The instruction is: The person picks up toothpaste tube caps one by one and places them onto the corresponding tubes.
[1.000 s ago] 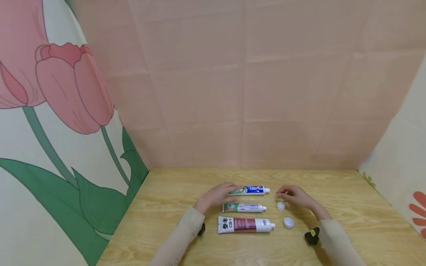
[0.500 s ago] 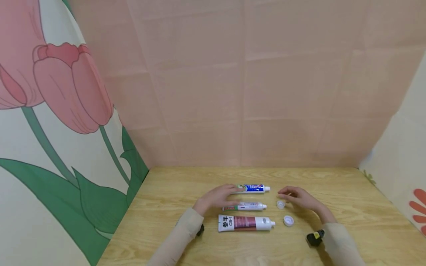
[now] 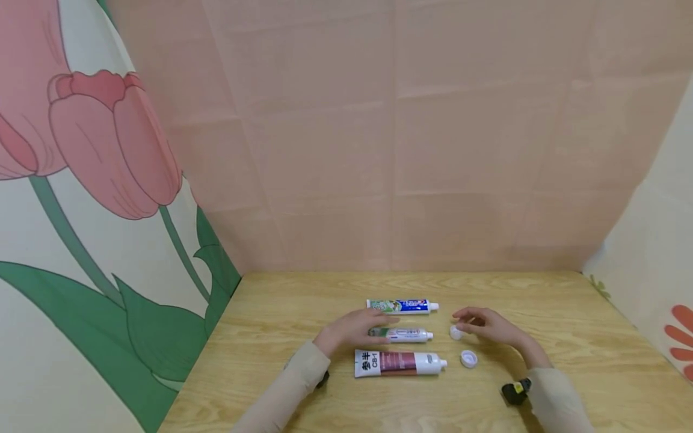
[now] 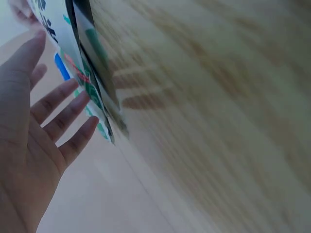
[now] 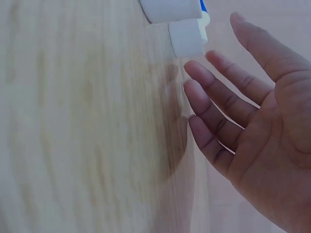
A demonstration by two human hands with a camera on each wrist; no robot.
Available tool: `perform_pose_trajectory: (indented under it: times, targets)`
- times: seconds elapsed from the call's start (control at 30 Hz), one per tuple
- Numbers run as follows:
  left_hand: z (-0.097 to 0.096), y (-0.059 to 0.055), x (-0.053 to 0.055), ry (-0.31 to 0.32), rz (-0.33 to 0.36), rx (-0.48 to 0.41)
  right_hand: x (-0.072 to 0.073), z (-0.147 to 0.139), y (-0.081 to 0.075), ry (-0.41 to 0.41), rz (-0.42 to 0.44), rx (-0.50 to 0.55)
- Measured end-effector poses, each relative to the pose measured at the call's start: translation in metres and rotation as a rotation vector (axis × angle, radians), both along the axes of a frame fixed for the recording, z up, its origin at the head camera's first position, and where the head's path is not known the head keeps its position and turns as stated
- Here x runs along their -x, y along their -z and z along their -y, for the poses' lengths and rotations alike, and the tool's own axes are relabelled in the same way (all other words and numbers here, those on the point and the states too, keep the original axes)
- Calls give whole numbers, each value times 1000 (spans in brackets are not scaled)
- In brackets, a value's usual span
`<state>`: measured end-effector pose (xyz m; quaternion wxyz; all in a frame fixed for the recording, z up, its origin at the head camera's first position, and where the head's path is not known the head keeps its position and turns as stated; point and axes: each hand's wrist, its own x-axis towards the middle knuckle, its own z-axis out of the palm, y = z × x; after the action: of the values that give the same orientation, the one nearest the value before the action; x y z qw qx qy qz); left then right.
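Three toothpaste tubes lie in a row on the wooden table, nozzles to the right. The farthest is a blue and green tube (image 3: 414, 307). Over the left part of the middle, green and white tube (image 3: 411, 335) reaches my left hand (image 3: 352, 331), its fingers spread and extended in the left wrist view. Nearest lies a maroon and white tube (image 3: 397, 364). My right hand (image 3: 492, 328) is right beside the small white cap (image 3: 455, 333), overlapping it in the head view. Its fingers are loosely extended in the right wrist view, just short of that cap.
A larger white cap (image 3: 468, 359) lies by the maroon tube's nozzle. The wooden table (image 3: 303, 294) meets a pink cloth backdrop (image 3: 319, 240) at its far edge. A tulip-printed panel (image 3: 108, 252) stands along the left side.
My left hand has come nearer, from the blue and green tube to over the middle tube. My right hand has moved slightly right and nearer, to the small cap.
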<state>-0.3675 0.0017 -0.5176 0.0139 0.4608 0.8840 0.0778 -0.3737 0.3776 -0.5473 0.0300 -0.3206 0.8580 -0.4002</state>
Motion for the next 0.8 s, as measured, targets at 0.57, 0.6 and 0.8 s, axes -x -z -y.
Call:
perform_pose_trajectory:
  times: [0.57, 0.6, 0.8]
  targets:
    - [-9, 8, 3, 38, -42, 91, -6, 4, 0, -81, 32, -19]
    - [-9, 8, 3, 37, -45, 96, -6, 4, 0, -84, 31, -21]
    - [-13, 8, 3, 36, -41, 106, -6, 5, -1, -67, 51, -29]
